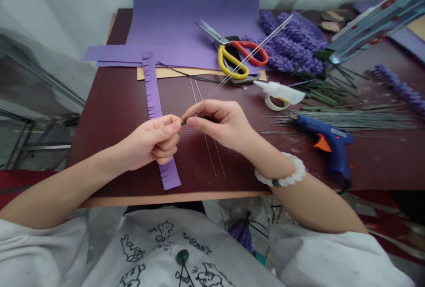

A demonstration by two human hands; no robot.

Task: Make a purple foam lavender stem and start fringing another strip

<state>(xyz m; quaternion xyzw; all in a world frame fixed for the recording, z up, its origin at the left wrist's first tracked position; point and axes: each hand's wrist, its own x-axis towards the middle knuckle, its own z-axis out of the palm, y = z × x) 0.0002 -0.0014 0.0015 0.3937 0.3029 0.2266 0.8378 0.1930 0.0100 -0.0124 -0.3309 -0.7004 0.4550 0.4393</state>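
My left hand (156, 140) and my right hand (221, 121) meet fingertip to fingertip above the table, both closed in a pinch. Between them shows a small dark green wrapped tip (184, 122), perhaps tape; its detail is too small to tell. Thin metal wires (255, 50) run from my right fingers up and to the right, over the scissors. Beneath my left hand lies a purple paper strip (152, 87) with one edge cut into a fringe. Two loose wires (210, 156) rest on the table under my right hand.
Scissors (232, 52) with red and yellow handles lie on purple sheets (195, 12). To the right are a white glue bottle (282, 92), a tape roll (276, 102), purple flower stems (292, 48), a wire bundle (372, 118) and a blue glue gun (332, 141).
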